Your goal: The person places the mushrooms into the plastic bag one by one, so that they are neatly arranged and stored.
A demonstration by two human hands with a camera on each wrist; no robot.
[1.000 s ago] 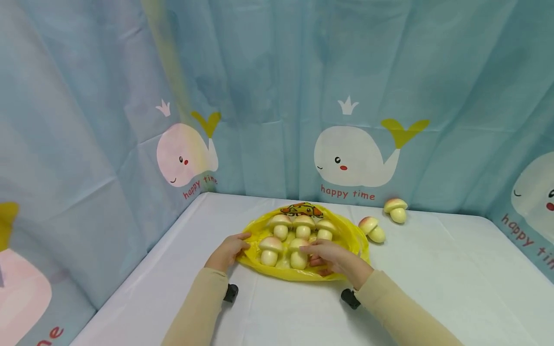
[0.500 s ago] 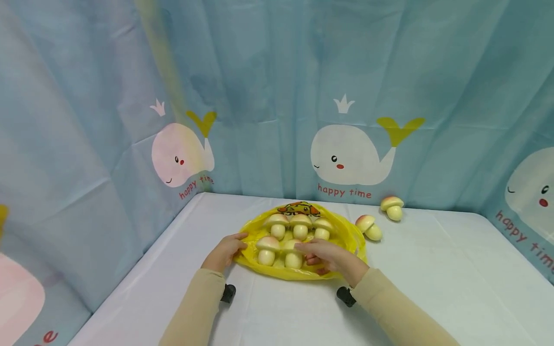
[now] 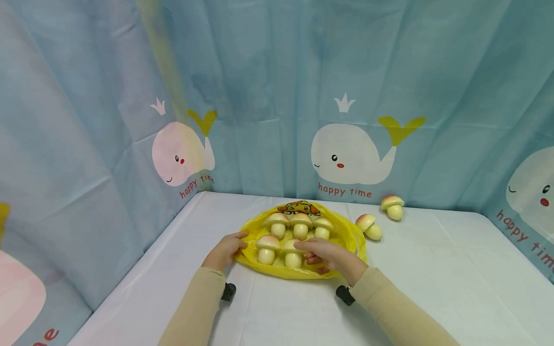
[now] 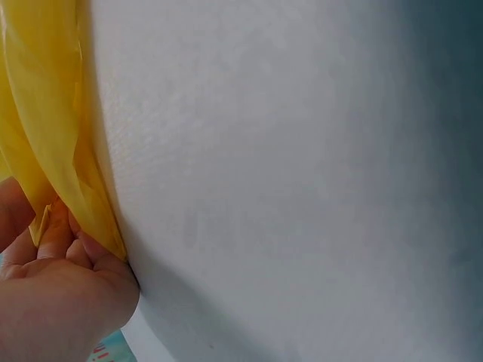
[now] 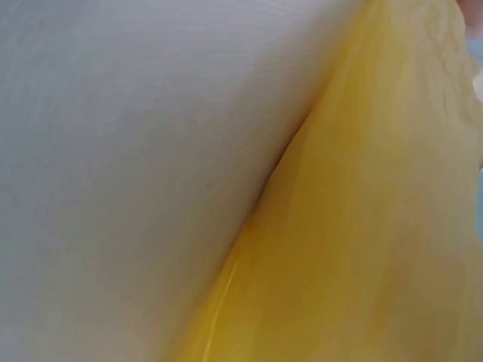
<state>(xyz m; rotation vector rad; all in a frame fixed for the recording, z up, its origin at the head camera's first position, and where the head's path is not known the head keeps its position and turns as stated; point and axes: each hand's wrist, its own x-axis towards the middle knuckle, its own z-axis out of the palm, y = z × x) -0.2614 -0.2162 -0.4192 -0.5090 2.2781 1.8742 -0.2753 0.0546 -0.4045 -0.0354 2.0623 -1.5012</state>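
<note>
A yellow plastic bag (image 3: 283, 273) lies spread on the table with its mouth open toward me. Several cream toy mushrooms (image 3: 267, 250) with pinkish caps stand inside it in two rows. At the bag's left edge my left hand (image 3: 226, 251) pinches the plastic; the left wrist view shows the yellow film (image 4: 56, 113) between its fingers. My right hand (image 3: 333, 254) reaches over the right side of the bag and holds the front right mushroom (image 3: 293, 259) by its cap and side. The right wrist view has mostly bag, with little of the hand visible.
Two more toy mushrooms lie outside the bag to the right: a nearer, tilted mushroom (image 3: 369, 228) and a farther mushroom (image 3: 393, 208) near the back edge. A white cloth covers the table (image 3: 433, 269). Blue whale-print curtains (image 3: 277, 96) hang behind and at the sides.
The head view has shifted slightly, so everything sits a little farther left in the picture than a second ago. Both hands keep their places at the bag and mushroom.
</note>
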